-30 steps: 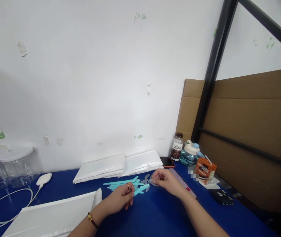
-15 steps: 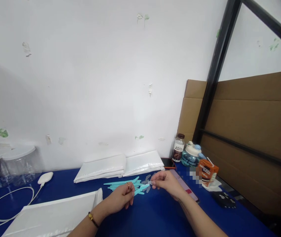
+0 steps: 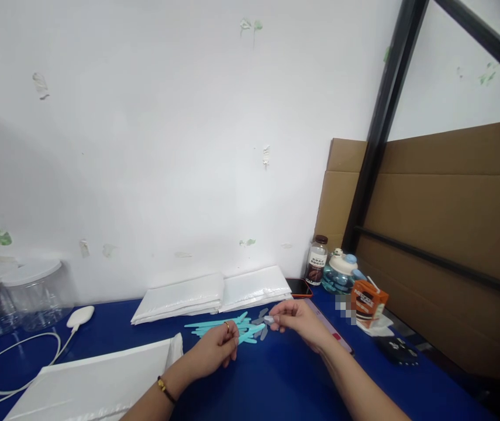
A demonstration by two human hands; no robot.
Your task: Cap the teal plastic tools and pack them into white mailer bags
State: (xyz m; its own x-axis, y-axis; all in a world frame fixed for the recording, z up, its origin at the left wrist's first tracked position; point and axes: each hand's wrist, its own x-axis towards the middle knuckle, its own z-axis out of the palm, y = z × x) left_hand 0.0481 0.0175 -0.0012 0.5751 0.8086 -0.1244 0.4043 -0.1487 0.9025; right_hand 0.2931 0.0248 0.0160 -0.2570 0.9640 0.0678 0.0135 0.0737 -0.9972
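A white wall (image 3: 157, 146) backs the blue table (image 3: 271, 380) bearing teal sticks (image 3: 208, 324).

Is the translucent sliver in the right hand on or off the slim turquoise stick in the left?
Off: right fingers pinch the translucent sliver near the turquoise stick, whose tip shows outside it.

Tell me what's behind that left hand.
Behind the left hand lies a loose pile of turquoise sticks, with white packets farther back near the wall. The hand covers part of the pile, so what lies there cannot be seen.
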